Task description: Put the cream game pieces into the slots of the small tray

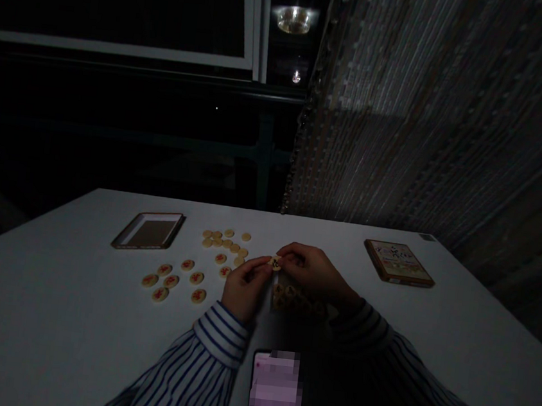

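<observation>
My left hand (243,287) and my right hand (309,272) meet over the middle of a white table (45,321), fingers pinched together on one round wooden game piece (275,262) with a dark mark. More pieces (293,296) lie in shadow under my right wrist. To the left, several pieces with red characters (170,281) lie face up. Behind them sits a cluster of plain, face-down pieces (225,242). Both sleeves are striped.
An open shallow box tray (148,231) lies at the back left of the table. A flat box lid with a picture (398,262) lies at the back right. A phone with a lit screen (275,391) rests near the front edge. A bead curtain hangs behind on the right.
</observation>
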Tool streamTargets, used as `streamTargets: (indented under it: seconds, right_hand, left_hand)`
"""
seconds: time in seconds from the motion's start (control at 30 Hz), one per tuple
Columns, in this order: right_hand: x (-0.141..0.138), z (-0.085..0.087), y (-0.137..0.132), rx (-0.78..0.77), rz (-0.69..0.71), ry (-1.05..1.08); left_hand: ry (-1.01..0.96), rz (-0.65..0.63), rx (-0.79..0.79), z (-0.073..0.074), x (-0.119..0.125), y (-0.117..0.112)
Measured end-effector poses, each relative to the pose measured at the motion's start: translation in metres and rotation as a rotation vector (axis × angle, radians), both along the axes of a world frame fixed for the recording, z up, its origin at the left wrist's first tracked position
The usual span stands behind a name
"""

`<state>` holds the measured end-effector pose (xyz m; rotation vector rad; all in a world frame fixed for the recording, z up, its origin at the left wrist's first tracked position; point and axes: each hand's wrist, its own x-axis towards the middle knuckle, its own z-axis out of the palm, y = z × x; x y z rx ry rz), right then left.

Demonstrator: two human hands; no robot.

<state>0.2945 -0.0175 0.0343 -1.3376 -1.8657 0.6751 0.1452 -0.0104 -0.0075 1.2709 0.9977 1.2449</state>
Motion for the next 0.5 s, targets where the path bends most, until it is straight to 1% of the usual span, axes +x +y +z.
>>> streamTargets:
  seconds: [0.13, 0.27, 0.5]
  right_hand:
    - [0.0001, 0.0015, -0.0017, 0.013, 0.047, -0.104]
    - [-0.0007, 0.0032, -0.0027, 0.075, 0.065, -0.223]
    - [-0.0025, 0.0076, -0.0042, 0.219, 0.09, -0.395]
  left_hand:
    - [0.015, 0.019, 0.038, -0.0047, -0.0016, 0.0039]
    - [0.01, 0.033, 0.041, -0.0084, -0.0021, 0.006]
    - [0.026, 0.053, 0.048, -0.0019, -0.0023, 0.0031]
